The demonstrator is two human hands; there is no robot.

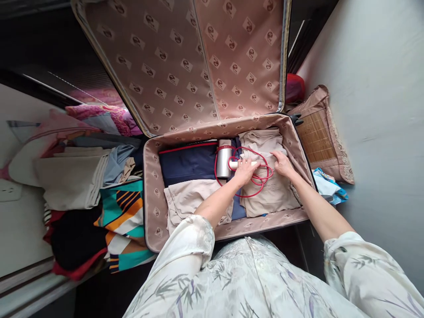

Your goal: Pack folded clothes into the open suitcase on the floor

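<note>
An open suitcase (155, 207) with beige patterned lining lies before me, its lid (198, 57) standing up. Inside are a navy folded garment (187, 161), beige folded clothes (265, 194) and a silver hair dryer (224, 161) with a red cord (256, 181) coiled on the beige clothes. My left hand (245, 170) grips the dryer's white handle. My right hand (281, 162) rests flat on the beige clothes beside the cord, fingers apart.
A heap of folded and loose clothes (82, 185), including a striped teal and orange piece (124, 212), lies left of the suitcase. A bamboo-faced pillow (319, 134) and a blue-patterned cloth (327, 185) lie to the right by the pale wall.
</note>
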